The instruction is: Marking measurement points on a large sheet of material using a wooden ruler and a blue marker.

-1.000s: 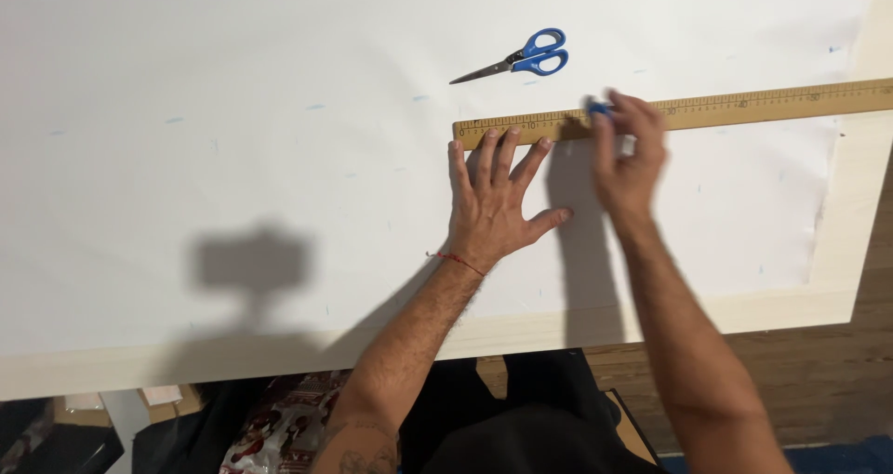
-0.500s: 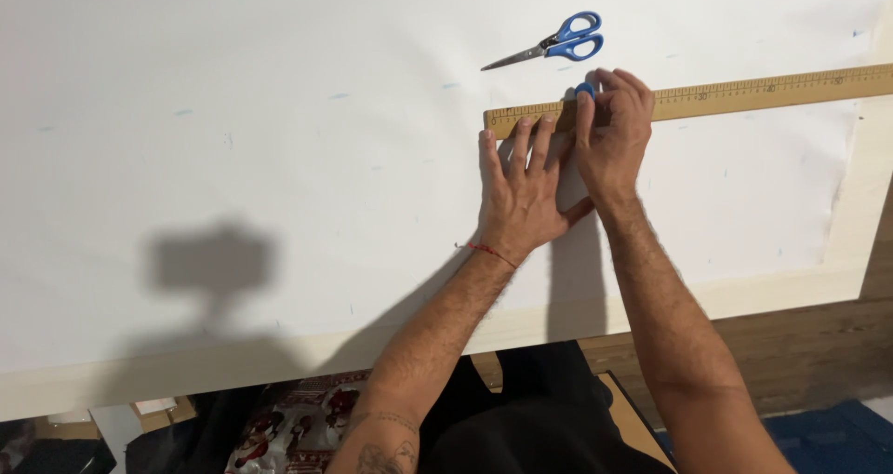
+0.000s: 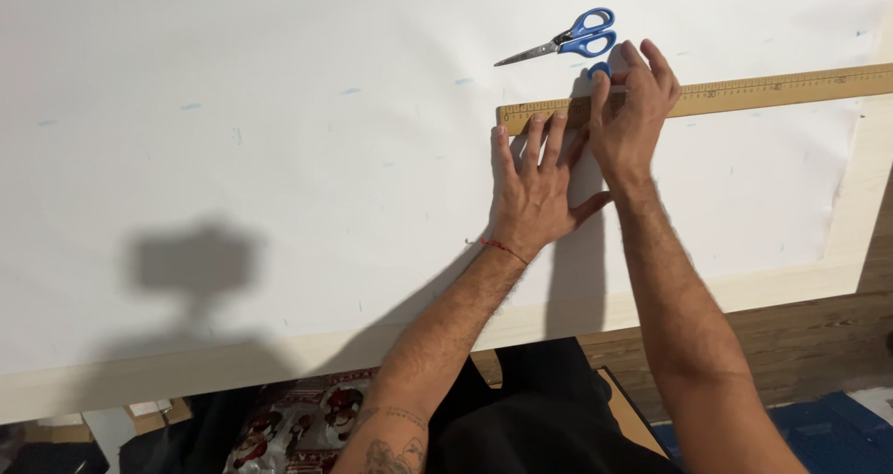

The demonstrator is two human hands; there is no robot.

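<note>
On top of the big white sheet [image 3: 279, 158] lies a long wooden ruler [image 3: 772, 88], and both hands meet at its near end. The left hand [image 3: 535, 190] lies flat with its fingers spread wide, and the fingertips press on the ruler's end. Its grip is open and holds nothing. A thin red string goes round that wrist. The right hand [image 3: 631, 111] sits just beside the left hand, on top of the ruler, with its fingers curled. Its grip is closed on a small blue thing [image 3: 600, 68] that peeks out by the fingertips above the ruler; I cannot tell what the thing is. Both arms are bare and reach out straight from the body toward the ruler.

Blue-handled scissors [image 3: 567, 41] lie shut just past the ruler, not touching it. The sheet is smooth and has a few tiny blue marks. It covers a pale worktop [image 3: 842, 260] whose edge shows below and to the right of the ruler. Under that edge is a brown wood floor [image 3: 819, 339]. A dark shadow falls on the sheet, far left of the ruler.
</note>
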